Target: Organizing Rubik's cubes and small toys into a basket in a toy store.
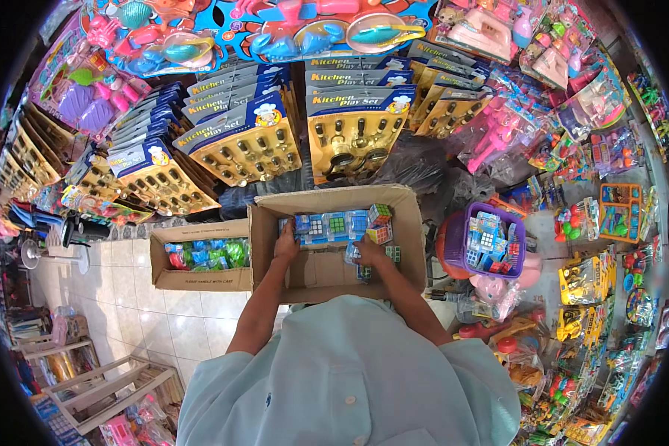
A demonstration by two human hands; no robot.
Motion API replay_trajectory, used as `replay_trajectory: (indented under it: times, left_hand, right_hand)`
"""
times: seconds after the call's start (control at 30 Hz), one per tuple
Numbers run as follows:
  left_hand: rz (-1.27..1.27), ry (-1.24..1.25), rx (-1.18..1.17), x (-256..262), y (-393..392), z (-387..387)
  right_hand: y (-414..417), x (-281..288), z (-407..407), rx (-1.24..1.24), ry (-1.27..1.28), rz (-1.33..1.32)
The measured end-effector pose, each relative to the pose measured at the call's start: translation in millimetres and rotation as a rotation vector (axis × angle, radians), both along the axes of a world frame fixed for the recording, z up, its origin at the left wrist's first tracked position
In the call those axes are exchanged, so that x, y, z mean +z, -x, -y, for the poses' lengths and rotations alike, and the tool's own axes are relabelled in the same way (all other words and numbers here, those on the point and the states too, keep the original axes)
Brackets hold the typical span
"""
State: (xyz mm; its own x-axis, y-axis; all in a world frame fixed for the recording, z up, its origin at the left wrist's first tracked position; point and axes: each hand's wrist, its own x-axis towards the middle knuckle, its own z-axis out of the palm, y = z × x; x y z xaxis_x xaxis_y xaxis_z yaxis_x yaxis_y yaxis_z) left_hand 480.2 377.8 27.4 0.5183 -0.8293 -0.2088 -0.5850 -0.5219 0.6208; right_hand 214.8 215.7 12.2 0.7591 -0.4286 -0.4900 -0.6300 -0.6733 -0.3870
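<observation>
An open cardboard box (339, 195) stands before me, with a row of packaged puzzle cubes (337, 224) along its far side. At the left end of that row my left hand (287, 244) touches the packs; its fingertips are partly hidden, so its grip is unclear. My right hand (371, 252) has its fingers on a blue-and-white packaged cube (353, 252) right of the box's middle. Loose puzzle cubes (379, 214) are stacked in the far right corner. More small cubes (392, 253) lie near the right wall, partly covered by my right arm.
A lower cardboard box (200, 281) with bagged toys adjoins on the left. On the right stands a purple basket (468, 273) holding packaged cubes. Hanging kitchen play sets (357, 131) crowd the far side. A wooden rack (117, 384) stands on the tiled floor (189, 329) at lower left.
</observation>
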Motion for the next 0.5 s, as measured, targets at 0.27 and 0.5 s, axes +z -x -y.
replay_trajectory:
  times: [0.27,0.5]
  left_hand:
    - [0.073,-0.218,-0.101,24.9,3.7,16.2]
    - [0.122,-0.142,-0.007,13.8,23.3,-11.1]
  right_hand:
    - [-11.9,29.5,-13.2,0.036,0.196,-0.254]
    - [-7.7,19.7,-18.3,-0.059,0.196,-0.229]
